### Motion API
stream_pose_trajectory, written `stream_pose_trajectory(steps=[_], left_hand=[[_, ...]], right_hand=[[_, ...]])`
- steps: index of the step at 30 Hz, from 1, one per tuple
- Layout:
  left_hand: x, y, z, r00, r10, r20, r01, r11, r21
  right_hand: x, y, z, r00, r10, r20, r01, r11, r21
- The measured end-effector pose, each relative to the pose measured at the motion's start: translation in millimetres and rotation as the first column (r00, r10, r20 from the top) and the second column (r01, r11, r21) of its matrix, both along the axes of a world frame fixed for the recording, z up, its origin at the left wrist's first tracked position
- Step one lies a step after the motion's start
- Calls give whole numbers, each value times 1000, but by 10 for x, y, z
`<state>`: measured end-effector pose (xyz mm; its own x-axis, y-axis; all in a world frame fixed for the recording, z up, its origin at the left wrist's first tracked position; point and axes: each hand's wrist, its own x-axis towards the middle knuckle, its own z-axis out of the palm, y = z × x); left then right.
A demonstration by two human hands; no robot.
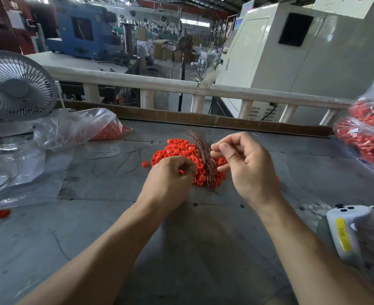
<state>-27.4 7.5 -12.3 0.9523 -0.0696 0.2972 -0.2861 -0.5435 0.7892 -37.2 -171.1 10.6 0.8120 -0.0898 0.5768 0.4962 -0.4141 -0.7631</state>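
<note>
Left grip (170, 179) first: curled tight round one red cap (181, 172), held low at the near edge of the cap pile (177, 148). Right grip (245, 166) next: thumb and forefinger tips pressed together, other fingers curled, raised just beside the top of the copper wire bundle (201, 155). Cannot tell whether a single strand is pinched there, too thin to see.

Looks like fitting a wire strand into a cap. Advice:
- Hold the cap by its wall, open end turned toward the right grip, no fingertip over the hole.
- Take one strand only, drawing along its length to avoid dragging neighbours.
- Bring both grips close above the pile, not down in it, to avoid scattering loose caps.
- Mind the bundle lying across the pile, touching caps on both sides; probably easy to snag.

Further out: stray cap (145, 164) just left of the pile, second stray cap (3, 213) well apart near the left edge of the counter (181, 249). Clear bag of caps (78, 128) at far left beside a desk fan (16, 84); fuller bag (366, 142) at right edge. White device with yellow label (344, 234) near the right forearm; keep the elbow off.
</note>
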Motion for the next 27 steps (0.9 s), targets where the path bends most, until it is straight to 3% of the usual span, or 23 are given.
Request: stream_pose_trajectory(steps=[6,10,16,27], left_hand=[[-18,43,-5,988,89,123,-115,968,222],[13,133,0,980,160,115,-187,936,299],[61,199,-28,976,212,56,-218,904,367],[46,145,-33,993,94,78,-116,921,373]], right_hand=[[-62,12,145,974,-111,199,35,935,353],[-42,-56,147,963,-230,140,151,891,428],[43,-119,26,948,-303,-99,318,894,314],[94,-65,-85,956,-252,-153,269,958,99]])
